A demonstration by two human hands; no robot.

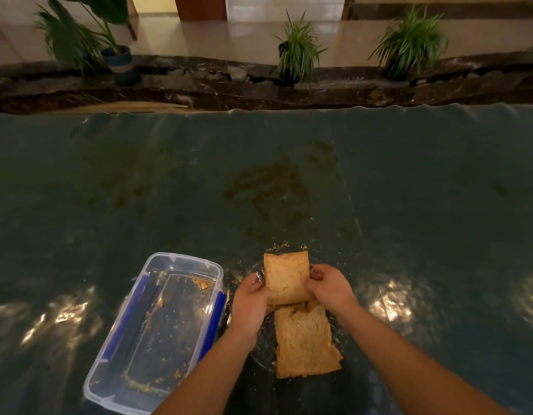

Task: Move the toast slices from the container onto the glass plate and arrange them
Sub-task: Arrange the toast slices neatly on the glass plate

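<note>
A clear plastic container [157,324] with blue side clips lies at the lower left, holding only crumbs. To its right is the glass plate [259,351], mostly covered by toast. The far toast slice [286,275] is gripped from both sides: my left hand [251,301] holds its left edge and my right hand [329,287] its right edge. Its near edge overlaps a second toast slice [304,342] that lies flat on the plate's near part, with more toast seemingly under it.
The dark table [289,175] is covered with a shiny plastic sheet. Crumbs [284,244] lie scattered around the plate's far rim. Beyond the table's far edge stand several potted plants [298,55] on a dark stone ledge.
</note>
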